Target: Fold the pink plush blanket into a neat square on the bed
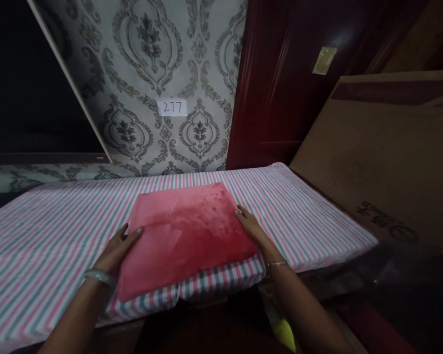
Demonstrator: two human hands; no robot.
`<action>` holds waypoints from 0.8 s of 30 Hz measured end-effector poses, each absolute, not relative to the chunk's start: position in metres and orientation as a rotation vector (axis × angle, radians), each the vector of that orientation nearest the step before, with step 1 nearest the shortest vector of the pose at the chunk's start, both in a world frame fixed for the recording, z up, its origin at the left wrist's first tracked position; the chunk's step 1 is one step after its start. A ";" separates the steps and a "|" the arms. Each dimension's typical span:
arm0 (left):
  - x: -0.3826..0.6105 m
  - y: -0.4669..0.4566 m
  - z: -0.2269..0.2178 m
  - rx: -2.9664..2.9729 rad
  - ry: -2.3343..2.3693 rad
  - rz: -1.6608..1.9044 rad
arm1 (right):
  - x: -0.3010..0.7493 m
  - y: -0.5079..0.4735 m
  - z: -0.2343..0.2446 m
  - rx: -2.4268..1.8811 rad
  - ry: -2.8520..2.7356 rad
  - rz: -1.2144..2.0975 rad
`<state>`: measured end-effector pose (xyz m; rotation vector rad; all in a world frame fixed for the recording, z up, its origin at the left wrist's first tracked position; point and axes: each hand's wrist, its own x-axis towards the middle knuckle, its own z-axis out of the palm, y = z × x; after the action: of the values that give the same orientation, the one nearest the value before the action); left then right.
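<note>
A pink-red cloth (158,250) lies spread flat as a rough square on the striped sheet, close to its front edge. Its lower right is a deeper red, and dark blotches dot the upper right, like damp patches. At the cloth's left edge is my left hand (120,246), thumb on top and the other fingers at the border, partly hidden. My right hand (249,223) takes the opposite edge, with its thumb toward the cloth and its fingers along the side. Both hands appear to grip the borders lightly.
Pink, grey and white stripes cover the sheet (74,216) under the cloth. A large cardboard box (384,152) leans at the right. Behind are a patterned wall with a paper label (173,107) reading 277, a dark screen (33,88) and a dark red door (269,98).
</note>
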<state>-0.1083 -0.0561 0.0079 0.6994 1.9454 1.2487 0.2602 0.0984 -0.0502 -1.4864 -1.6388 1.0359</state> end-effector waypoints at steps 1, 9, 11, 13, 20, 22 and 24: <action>-0.107 -0.055 0.010 0.680 1.929 1.272 | 0.259 0.098 -0.049 -1.463 -1.606 1.088; -0.097 -0.045 0.021 0.688 1.714 1.353 | 0.256 0.088 -0.035 -1.027 -1.389 1.561; -0.097 -0.041 0.019 0.753 1.674 1.349 | 0.254 0.089 -0.030 -0.998 -1.399 1.560; -0.098 -0.037 0.019 0.765 1.640 1.345 | 0.252 0.092 -0.023 -1.008 -1.410 1.545; -0.079 -0.033 0.066 0.859 1.609 1.587 | 0.270 0.134 0.052 -1.067 -1.666 1.204; -0.062 -0.036 0.076 0.926 1.454 1.636 | 0.284 0.156 0.080 -1.022 -1.763 1.073; -0.041 -0.037 0.073 0.950 1.347 1.668 | 0.298 0.176 0.099 -1.037 -1.803 0.984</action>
<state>-0.0411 -0.0375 0.0730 0.9497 1.3465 1.6678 0.2976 0.1758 0.0991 -1.0367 -1.8028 0.9844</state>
